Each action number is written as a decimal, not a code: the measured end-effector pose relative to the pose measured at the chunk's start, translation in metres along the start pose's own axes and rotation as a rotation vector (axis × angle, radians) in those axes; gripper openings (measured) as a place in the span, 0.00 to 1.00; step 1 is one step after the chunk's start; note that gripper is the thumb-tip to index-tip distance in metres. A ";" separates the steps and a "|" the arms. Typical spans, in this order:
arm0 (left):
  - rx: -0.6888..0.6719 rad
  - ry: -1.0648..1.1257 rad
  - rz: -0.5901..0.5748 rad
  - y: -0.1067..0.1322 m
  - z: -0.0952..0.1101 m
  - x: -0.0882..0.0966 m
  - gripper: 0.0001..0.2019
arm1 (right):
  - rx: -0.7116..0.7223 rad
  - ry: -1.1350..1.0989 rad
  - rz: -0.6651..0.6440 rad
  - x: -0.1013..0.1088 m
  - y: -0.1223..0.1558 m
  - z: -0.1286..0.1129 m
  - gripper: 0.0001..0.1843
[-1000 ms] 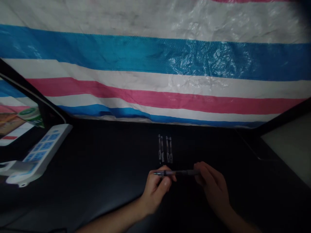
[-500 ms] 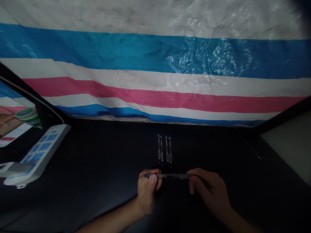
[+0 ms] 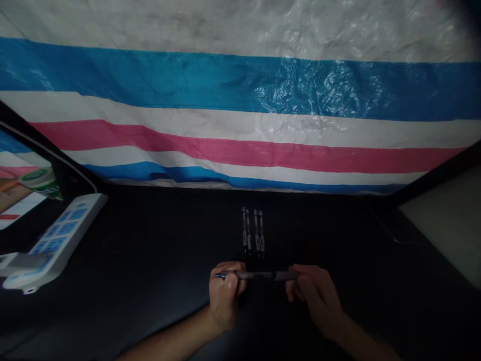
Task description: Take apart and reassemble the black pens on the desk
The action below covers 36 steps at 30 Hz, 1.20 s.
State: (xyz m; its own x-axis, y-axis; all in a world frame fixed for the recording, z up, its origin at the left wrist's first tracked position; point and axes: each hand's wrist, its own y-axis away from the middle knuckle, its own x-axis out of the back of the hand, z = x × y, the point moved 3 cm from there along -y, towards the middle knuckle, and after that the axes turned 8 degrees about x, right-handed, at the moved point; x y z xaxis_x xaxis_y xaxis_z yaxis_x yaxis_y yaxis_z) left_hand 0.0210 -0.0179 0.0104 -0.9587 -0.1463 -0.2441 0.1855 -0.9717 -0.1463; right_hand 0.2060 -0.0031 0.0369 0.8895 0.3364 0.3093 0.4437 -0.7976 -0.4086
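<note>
A slim pen lies level between my two hands, just above the dark table. My left hand is closed around its left part, thumb on top, and the pen's end sticks out to the left. My right hand pinches the grip section at the other end, whose tip the fingers hide. Beyond the hands, several similar pens lie side by side in two pairs, pointing toward me.
At the left a white power strip with blue socket faces has a grey plug in it. Behind it stands a green-and-white container. A striped plastic sheet hangs across the back of the black table.
My right hand has shifted slightly left, toward my left hand, with its fingers further along the pen. The pen stays held between both hands; the lying pens are unmoved.
</note>
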 end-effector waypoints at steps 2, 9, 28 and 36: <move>0.023 0.010 0.001 0.000 -0.001 0.001 0.28 | -0.090 -0.095 0.032 -0.003 0.002 0.004 0.21; 0.020 -0.062 0.044 0.003 -0.002 0.002 0.27 | -0.126 -0.169 0.072 -0.006 0.004 0.004 0.24; 0.022 -0.058 -0.066 0.005 -0.008 0.002 0.27 | -0.284 -0.300 0.201 -0.019 0.020 0.005 0.24; 0.007 -0.114 -0.060 0.003 -0.007 0.002 0.27 | -0.292 -0.334 0.295 -0.016 0.015 0.005 0.14</move>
State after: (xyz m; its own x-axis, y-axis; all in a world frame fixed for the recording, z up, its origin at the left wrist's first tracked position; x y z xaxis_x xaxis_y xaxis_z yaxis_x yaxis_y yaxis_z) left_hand 0.0207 -0.0200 0.0027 -0.9864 -0.1078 -0.1242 0.1261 -0.9806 -0.1503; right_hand 0.1992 -0.0176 0.0223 0.9792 0.1804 -0.0925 0.1634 -0.9724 -0.1666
